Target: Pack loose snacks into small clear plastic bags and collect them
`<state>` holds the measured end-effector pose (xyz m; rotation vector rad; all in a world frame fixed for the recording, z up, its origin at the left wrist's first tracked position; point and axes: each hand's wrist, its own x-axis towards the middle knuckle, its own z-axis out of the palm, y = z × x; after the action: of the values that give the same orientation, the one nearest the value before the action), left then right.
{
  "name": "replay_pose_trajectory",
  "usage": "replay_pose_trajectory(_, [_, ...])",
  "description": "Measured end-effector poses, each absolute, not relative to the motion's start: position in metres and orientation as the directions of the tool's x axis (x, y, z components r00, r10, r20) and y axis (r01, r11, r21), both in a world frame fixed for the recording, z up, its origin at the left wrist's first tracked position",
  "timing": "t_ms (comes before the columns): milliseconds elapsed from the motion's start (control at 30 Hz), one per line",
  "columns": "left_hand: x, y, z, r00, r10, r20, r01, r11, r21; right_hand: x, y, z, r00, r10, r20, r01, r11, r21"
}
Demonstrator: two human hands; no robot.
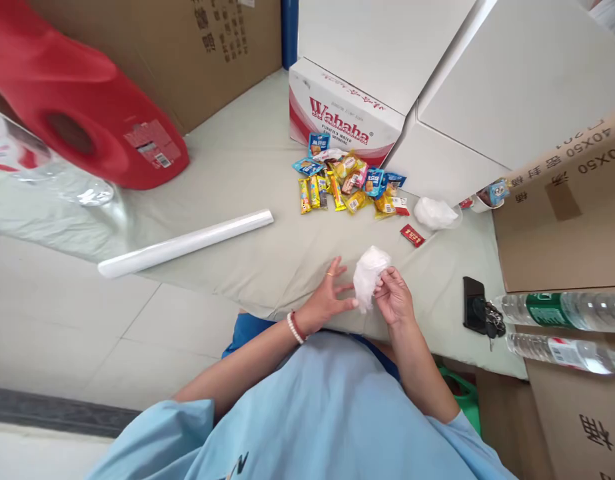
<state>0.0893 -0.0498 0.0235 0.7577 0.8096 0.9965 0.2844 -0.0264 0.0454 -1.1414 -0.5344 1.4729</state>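
Observation:
Pinched in the fingers of my right hand (396, 297) is a crumpled, thin white bag-like sheet (370, 275); I cannot tell whether it is plastic or tissue. My left hand (327, 303), with a ring and a beaded bracelet, is close on its left side. The left fingers are spread, and the thumb tip reaches the sheet's lower edge or just short of it. Beyond the hands lies a pile of small wrapped snacks (357, 183) in yellow, blue and red packets. A single red packet (412, 235) is apart from them, near a white crumpled bundle (434, 213).
A long white roll (187, 243) lies to the left, below a large red jug (87, 100). A Wahaha carton (344, 110) stands behind the snacks. On the right are a phone (473, 303), keys (494, 319), clear bottles (594, 312) and cardboard boxes (552, 247).

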Motion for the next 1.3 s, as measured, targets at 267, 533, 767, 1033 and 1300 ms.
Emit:
replay_pose_trajectory(267, [0.095, -0.052, 0.012, 0.212, 0.922, -0.325, -0.374, 0.384, 0.844, 0.304, -0.038, 0.058, 0.282, 0.921, -0.268, -0.415, -0.134, -0.9])
replay_pose_trajectory(533, [0.06, -0.07, 0.032, 0.343, 0.893, -0.292, -0.226, 0.38, 0.897, 0.318, -0.036, 0.059, 0.403, 0.915, -0.026, -0.016, -0.021, -1.0])
replay_pose_trajectory(767, [0.1, -0.058, 0.042, 0.4, 0.865, -0.303, 0.023, 0.321, 0.947, 0.278, -0.049, 0.064, 0.068, 0.995, -0.078, 0.072, -0.083, -0.994])
replay_pose_trajectory(1033, [0.112, -0.041, 0.026, 0.031, 0.947, -0.32, -0.223, 0.319, 0.921, 0.265, -0.066, 0.063, -0.058, 0.988, 0.143, 0.37, 0.154, -0.916])
replay_pose_trajectory(1300, [0.079, -0.046, 0.022, -0.062, 0.939, -0.339, -0.209, 0.319, 0.924, 0.283, -0.05, 0.082, 0.112, 0.924, 0.367, 0.58, 0.239, -0.779])
